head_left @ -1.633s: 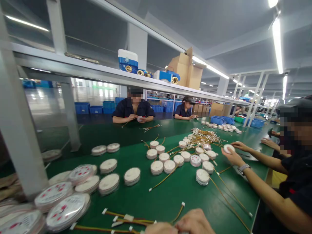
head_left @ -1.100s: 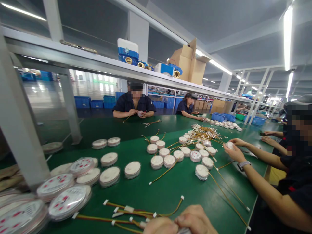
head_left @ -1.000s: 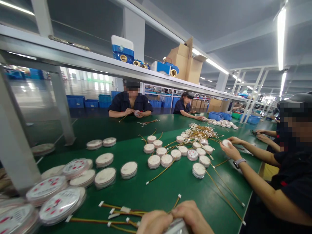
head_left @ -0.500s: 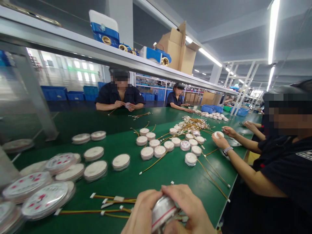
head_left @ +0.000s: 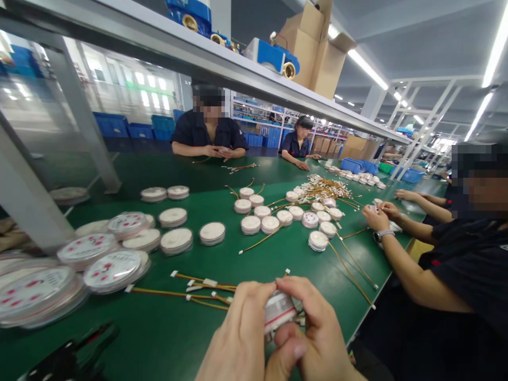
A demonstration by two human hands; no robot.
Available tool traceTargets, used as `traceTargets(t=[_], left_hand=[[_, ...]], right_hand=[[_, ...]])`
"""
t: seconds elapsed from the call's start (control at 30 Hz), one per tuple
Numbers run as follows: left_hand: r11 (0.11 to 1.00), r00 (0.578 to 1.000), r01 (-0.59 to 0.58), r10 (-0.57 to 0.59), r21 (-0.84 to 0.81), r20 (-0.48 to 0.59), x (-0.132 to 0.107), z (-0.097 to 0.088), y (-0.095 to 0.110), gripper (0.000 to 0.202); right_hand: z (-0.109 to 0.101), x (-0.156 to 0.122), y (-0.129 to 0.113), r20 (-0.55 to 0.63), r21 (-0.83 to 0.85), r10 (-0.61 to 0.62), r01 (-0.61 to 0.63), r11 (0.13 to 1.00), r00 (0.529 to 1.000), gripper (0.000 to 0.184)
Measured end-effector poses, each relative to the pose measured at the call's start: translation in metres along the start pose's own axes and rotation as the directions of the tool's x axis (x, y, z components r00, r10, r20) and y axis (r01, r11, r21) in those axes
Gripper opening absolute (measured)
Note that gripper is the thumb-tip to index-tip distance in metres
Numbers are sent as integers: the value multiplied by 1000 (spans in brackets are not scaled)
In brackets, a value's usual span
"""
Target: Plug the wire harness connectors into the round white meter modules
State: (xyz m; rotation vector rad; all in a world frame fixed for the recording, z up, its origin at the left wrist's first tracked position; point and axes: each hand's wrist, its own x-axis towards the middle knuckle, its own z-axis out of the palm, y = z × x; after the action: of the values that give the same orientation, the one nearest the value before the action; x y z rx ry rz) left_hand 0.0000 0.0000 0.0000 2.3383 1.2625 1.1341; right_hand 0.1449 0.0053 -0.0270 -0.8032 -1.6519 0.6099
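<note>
Between my two hands, low in the middle of the view, is a round meter disc (head_left: 280, 311) with a clear rim and a red line along its side. My left hand (head_left: 238, 333) wraps the disc from the left, its fingers over the top. From the other side my right hand (head_left: 319, 330) grips it, index finger on top and thumb bent at the near side. Part of the disc is hidden by the fingers. Just left of my hands, several yellow-and-brown cables (head_left: 170, 293) with white connectors lie on the green table (head_left: 159, 333).
Stacked meter discs (head_left: 113, 270) crowd the left, with a black tool (head_left: 75, 352) nearer me. More discs (head_left: 270, 225) and a cable heap (head_left: 325, 188) lie farther off. An overhead shelf (head_left: 254, 71) crosses above. A co-worker's hands (head_left: 377, 214) work at the right.
The view has turned left and down, so things appear farther right and higher, and the black tool has come in. My hands still hold the disc; my right thumb has shifted.
</note>
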Motion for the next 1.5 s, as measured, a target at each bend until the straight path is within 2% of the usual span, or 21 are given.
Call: traceTargets(t=[0.13, 0.2, 0.23, 0.3, 0.37, 0.4, 0.53, 0.67, 0.73, 0.8, 0.87, 0.93, 1.03, 1.1, 1.17, 1.23, 1.37, 1.5], left_hand=[[988, 992, 105, -96, -114, 85, 1, -4, 5, 41], [950, 977, 180, -143, -256, 156, 4, -6, 6, 41], [901, 962, 243, -176, -360, 209, 7, -7, 5, 43], [729, 904, 409, -239, -550, 355, 13, -8, 5, 54], [551, 839, 535, -258, -640, 480, 17, -9, 4, 66], [496, 820, 567, -260, -658, 511, 19, -8, 3, 69], [405, 804, 595, -282, -694, 524, 21, -8, 2, 68], [295, 763, 646, -272, -704, 586, 22, -12, 3, 57], [247, 755, 654, -259, -715, 602, 23, -13, 1, 58], [208, 730, 677, -306, -706, 611, 24, -13, -4, 65], [201, 691, 700, -433, -686, 579, 27, -13, -11, 69], [241, 681, 680, -556, -692, 476, 32, -14, -17, 66], [317, 728, 592, -604, -741, 323, 39, -19, -24, 53], [339, 747, 538, -616, -772, 250, 42, -23, -27, 46], [361, 747, 476, -647, -802, 153, 45, -26, -30, 42], [375, 733, 407, -678, -833, 53, 47, -28, -33, 39], [380, 689, 259, -717, -888, -105, 50, -32, -44, 34], [381, 600, 110, -762, -918, -244, 52, -42, -54, 31]], right_hand=[[1, -2, 1, 2, 11, 77, -77, 997, 997, 33], [-2, 0, 1, 12, 10, 109, -109, 994, 994, 33], [-4, 2, 0, 29, 6, 119, -119, 993, 993, 36], [-10, 5, 0, 75, -19, 141, -140, 990, 987, 47], [-18, 7, 1, 121, -45, 184, -180, 983, 975, 61], [-22, 7, 1, 136, -49, 212, -208, 977, 968, 67], [-34, 2, 3, 169, -24, 261, -261, 965, 951, 79], [-33, -3, 1, 210, -141, 199, -172, 975, 957, 95], [-31, 0, 3, 217, -217, 186, -138, 966, 958, 94], [-33, 8, 15, 216, -263, 208, -148, 953, 954, 84], [-38, 21, 39, 196, -333, 269, -194, 923, 943, 77], [-45, 35, 73, 136, -444, 352, -260, 857, 926, 73], [-56, 54, 123, 93, -536, 406, -298, 790, 909, 68], [-60, 62, 141, 45, -591, 381, -283, 755, 923, 61], [-60, 64, 143, 4, -640, 336, -256, 725, 942, 56], [-57, 59, 133, 32, -663, 308, -211, 718, 951, 50], [-40, 38, 101, 243, -632, 320, -101, 768, 916, 26], [-18, 36, 94, 355, -597, 312, -43, 801, 881, 21]])
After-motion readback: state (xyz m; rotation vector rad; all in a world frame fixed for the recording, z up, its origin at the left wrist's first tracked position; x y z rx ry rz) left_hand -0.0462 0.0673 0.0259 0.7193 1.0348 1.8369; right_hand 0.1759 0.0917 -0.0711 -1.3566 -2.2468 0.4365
